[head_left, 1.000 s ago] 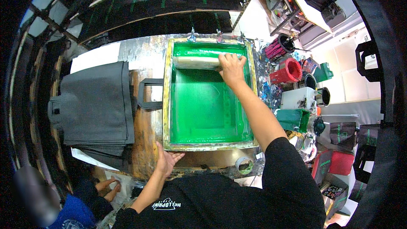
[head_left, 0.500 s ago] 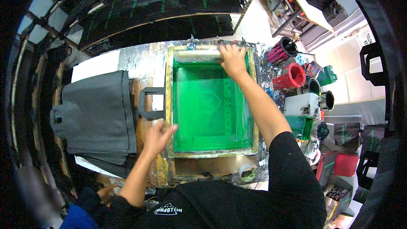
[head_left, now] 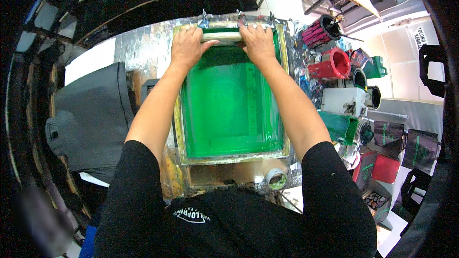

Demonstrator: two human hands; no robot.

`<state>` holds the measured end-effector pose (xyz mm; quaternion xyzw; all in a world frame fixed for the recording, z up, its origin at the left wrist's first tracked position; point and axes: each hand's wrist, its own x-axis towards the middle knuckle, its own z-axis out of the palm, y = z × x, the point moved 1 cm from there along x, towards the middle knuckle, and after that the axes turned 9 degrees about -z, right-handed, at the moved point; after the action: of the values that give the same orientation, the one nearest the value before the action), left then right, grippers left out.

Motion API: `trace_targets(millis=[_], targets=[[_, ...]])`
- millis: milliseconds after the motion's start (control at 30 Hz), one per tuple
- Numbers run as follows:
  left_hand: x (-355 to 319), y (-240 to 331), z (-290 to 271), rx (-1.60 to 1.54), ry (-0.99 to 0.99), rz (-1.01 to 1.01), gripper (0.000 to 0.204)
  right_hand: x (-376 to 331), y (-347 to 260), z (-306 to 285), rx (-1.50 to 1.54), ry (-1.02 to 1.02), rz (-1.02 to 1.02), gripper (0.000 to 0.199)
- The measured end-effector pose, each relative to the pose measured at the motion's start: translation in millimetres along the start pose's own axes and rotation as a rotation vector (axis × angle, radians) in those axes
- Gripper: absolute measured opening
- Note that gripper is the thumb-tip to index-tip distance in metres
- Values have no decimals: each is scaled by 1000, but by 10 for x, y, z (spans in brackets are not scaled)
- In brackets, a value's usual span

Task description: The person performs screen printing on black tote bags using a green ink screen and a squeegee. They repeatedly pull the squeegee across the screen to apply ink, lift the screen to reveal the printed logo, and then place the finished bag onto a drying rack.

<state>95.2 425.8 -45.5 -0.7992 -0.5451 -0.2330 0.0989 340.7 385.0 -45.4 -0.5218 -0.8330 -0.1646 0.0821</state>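
both hands grip a pale squeegee (head_left: 224,37) at the far edge of the green screen frame (head_left: 229,110): left hand (head_left: 187,47) closed over its left end, right hand (head_left: 257,43) over its right. the mesh nearer the person lies open. right of the frame stand a red tub (head_left: 330,64), a white box (head_left: 344,101) and a white sign (head_left: 420,38).

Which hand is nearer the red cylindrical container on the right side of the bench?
Right. The right hand grips the pale squeegee at the far end of the green screen frame, on the side toward the red cylindrical container. The left hand grips its opposite end, farther away.
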Motion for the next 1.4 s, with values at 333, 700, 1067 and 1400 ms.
trace_targets(millis=[333, 700, 1067, 1400], targets=[[-1011, 306, -459, -37, -14, -11, 55, -835, -488, -391, 68, -123, -24, 52], [-2324, 806, -1206, -84, -90, -25, 55, -2100, -1200, -1007, 135, -100, -33, 28], [-2985, 1089, -1650, -59, -154, -29, 56, -2785, -1616, -1286, 77, -19, -27, 15], [-3206, 972, -1839, -177, -131, -78, 80, -2745, -1653, -1504, 188, -142, -36, 43]])
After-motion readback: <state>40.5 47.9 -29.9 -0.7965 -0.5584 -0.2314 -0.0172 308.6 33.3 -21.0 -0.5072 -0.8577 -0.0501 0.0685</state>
